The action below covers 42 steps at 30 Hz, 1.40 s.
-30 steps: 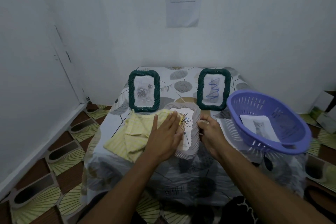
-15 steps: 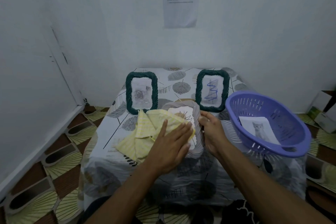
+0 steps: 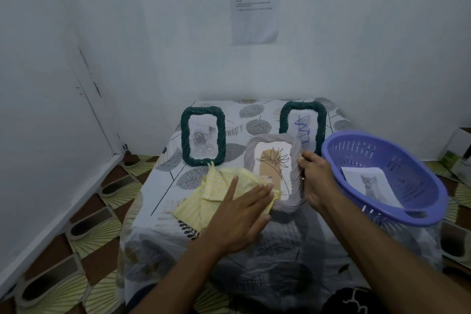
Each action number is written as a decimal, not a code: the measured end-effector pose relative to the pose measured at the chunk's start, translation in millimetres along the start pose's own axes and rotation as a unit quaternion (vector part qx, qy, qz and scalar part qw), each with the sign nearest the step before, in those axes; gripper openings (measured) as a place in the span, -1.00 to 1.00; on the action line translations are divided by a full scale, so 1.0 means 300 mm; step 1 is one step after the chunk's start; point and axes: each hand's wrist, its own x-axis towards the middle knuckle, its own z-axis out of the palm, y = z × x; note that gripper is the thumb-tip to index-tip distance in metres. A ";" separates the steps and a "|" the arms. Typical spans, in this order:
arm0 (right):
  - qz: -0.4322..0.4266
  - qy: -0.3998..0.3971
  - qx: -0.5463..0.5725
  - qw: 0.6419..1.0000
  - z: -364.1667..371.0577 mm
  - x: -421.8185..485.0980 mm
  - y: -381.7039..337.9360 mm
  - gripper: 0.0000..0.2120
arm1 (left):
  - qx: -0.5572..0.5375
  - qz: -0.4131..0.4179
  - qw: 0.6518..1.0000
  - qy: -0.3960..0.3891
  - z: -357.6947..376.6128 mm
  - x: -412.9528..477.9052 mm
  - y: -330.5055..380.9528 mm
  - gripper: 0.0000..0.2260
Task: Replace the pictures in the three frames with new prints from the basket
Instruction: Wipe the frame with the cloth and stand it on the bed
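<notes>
While pressing cloth (image 3: 219, 186) onto grey frame (image 3: 272, 140) with flat left hand (image 3: 242, 214), grips its right rim in right hand (image 3: 317, 181), at middle of table (image 3: 280, 250). Likely light, stiff, glass fragile: best held by rims.

Before me on the table (image 3: 280, 250), one frame (image 3: 184, 135) stands back left, another frame (image 3: 322, 122) back right. The third frame (image 3: 251, 145) is before them, cloth (image 3: 201, 196) at its left, basket (image 3: 356, 137) at right, a print (image 3: 369, 183) inside.
</notes>
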 end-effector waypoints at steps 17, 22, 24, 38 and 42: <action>0.002 0.002 -0.020 1.000 0.004 0.001 0.016 -0.72 | 0.088 -0.122 0.988 0.043 -0.011 0.041 -0.013 -0.44; -0.012 0.018 -0.064 0.998 0.002 0.016 0.010 -0.73 | 0.048 -0.019 0.999 0.016 0.021 0.023 0.040 -0.48; -0.013 0.011 -0.071 0.997 0.001 0.006 0.009 -0.74 | 0.049 -0.008 0.999 0.021 0.026 0.014 0.038 -0.50; 0.011 0.038 -0.042 0.998 -0.012 0.034 -0.006 -0.74 | 0.056 -0.054 0.996 0.036 0.007 0.011 0.044 -0.46; 0.008 0.013 -0.053 0.998 0.000 0.007 0.005 -0.72 | 0.083 -0.103 0.991 0.035 -0.027 0.040 -0.009 -0.43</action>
